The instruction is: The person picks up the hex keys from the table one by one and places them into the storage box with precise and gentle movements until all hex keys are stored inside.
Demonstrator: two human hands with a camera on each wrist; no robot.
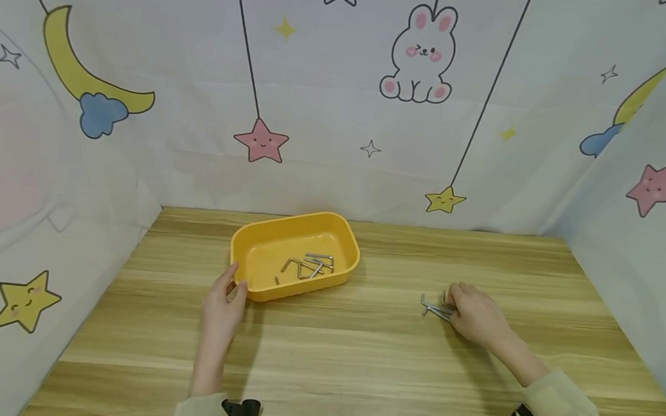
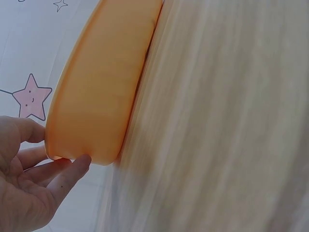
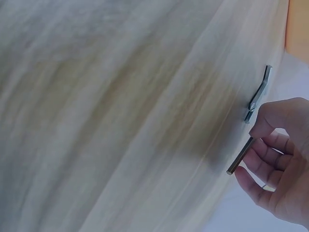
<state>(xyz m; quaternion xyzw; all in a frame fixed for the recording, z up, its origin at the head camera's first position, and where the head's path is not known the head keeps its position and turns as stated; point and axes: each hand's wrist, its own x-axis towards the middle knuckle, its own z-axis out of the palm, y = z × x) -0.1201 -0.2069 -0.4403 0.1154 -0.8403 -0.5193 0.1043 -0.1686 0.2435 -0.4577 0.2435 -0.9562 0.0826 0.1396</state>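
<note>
Head view facing forward-down, wrist views close, tilted, all sharing tabletop (image 1: pixel 356 371)

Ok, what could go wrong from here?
1. The right hand pinches a metal rod right beside loose bent keys, so it might snag or drag one.
2. The bent keys in the tray already lie crossed; another dropped there could tangle.
3. The left hand holds the yellow tray only at one corner, so a bump might swivel it.
</note>
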